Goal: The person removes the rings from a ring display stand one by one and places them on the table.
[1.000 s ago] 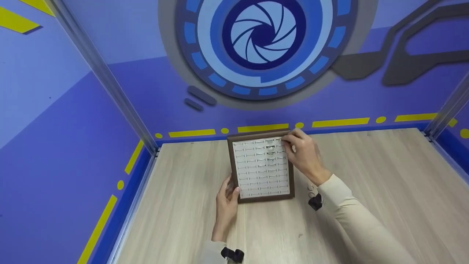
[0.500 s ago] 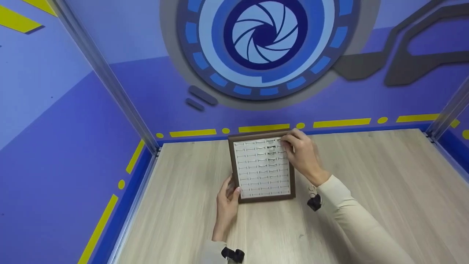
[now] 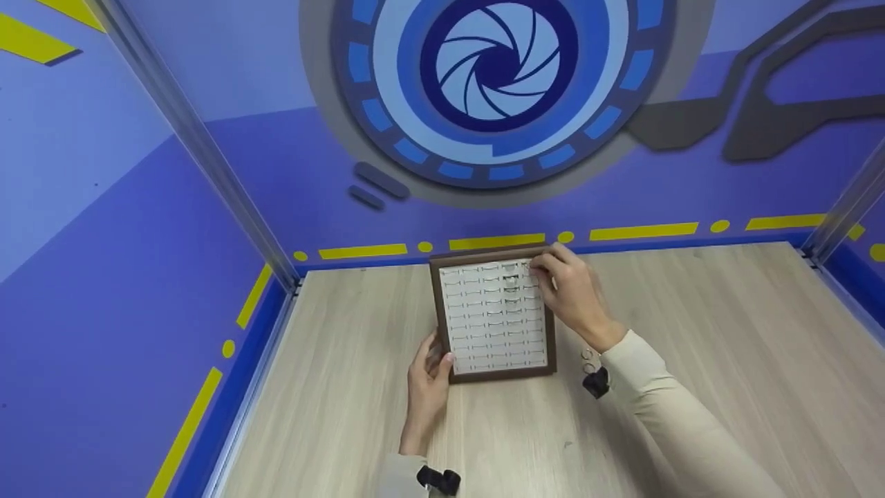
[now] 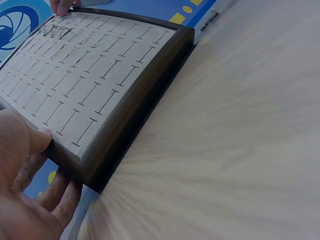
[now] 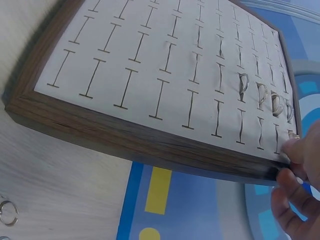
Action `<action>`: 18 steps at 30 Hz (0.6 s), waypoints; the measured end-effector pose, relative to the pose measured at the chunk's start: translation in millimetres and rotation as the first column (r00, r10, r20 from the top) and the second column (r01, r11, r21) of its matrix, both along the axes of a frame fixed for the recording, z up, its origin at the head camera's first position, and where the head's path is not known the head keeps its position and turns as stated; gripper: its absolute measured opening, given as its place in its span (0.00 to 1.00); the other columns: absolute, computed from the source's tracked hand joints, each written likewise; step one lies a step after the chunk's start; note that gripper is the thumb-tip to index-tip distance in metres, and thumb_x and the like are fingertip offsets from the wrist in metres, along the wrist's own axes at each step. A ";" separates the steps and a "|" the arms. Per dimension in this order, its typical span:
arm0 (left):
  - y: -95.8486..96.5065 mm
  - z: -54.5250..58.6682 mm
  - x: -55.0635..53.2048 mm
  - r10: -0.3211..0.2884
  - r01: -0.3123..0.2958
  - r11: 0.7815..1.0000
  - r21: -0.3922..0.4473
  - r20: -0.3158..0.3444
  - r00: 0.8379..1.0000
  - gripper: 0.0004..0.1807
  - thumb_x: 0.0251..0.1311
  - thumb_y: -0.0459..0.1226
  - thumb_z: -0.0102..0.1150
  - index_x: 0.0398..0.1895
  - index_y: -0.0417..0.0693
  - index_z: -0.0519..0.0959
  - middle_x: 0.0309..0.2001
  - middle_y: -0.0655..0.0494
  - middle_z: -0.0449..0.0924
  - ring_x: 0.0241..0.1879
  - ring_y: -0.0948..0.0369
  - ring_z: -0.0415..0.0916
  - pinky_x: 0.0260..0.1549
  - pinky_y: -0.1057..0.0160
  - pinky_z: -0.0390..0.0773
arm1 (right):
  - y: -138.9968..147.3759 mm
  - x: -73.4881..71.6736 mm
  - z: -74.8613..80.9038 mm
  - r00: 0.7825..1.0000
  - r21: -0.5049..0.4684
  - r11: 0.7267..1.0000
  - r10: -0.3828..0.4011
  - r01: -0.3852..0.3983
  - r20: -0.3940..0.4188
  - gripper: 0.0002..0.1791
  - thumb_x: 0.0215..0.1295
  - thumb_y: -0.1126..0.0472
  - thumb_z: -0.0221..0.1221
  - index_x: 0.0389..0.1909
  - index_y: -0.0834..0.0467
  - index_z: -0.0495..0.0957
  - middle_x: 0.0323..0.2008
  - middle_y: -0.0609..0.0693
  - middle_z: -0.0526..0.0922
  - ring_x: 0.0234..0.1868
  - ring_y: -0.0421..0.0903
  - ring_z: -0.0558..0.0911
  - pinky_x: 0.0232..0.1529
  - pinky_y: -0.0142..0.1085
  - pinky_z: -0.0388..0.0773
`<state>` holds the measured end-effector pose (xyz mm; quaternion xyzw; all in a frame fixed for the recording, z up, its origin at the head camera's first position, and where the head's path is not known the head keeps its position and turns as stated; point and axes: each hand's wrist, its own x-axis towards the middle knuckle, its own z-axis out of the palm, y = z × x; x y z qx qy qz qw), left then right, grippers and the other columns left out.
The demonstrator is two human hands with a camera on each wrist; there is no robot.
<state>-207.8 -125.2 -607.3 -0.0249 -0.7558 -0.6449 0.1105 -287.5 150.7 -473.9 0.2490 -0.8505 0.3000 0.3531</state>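
Note:
A ring display tray [image 3: 494, 318] with a brown wooden frame and a white slotted pad leans up on the table. My left hand [image 3: 429, 380] grips its lower left edge, thumb on the front and fingers behind. At the top right slot, my right hand [image 3: 574, 290] pinches a small ring [image 5: 293, 135], mostly covered by the fingertips in the head view. Several silver rings [image 5: 262, 95] sit in slots of the neighbouring column, near the top. Many other slots in the pad hold nothing.
Loose rings [image 3: 588, 360] lie on the wooden table [image 3: 359, 387] beside the right wrist, and one silver ring [image 5: 8, 212] shows in the right wrist view. A blue patterned wall [image 3: 387, 228] stands close behind the tray. Another panel [image 3: 104, 311] rises at the left.

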 end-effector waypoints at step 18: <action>0.6 1.0 0.6 -0.004 0.004 1.000 -0.009 -0.002 1.000 0.31 0.76 0.30 0.58 0.80 0.41 0.65 0.70 0.35 0.76 0.67 0.42 0.79 0.69 0.48 0.81 | 6.7 11.4 2.2 0.999 0.036 0.999 0.032 -0.031 -0.034 0.06 0.67 0.73 0.69 0.36 0.59 0.89 0.35 0.50 0.83 0.31 0.50 0.83 0.29 0.40 0.83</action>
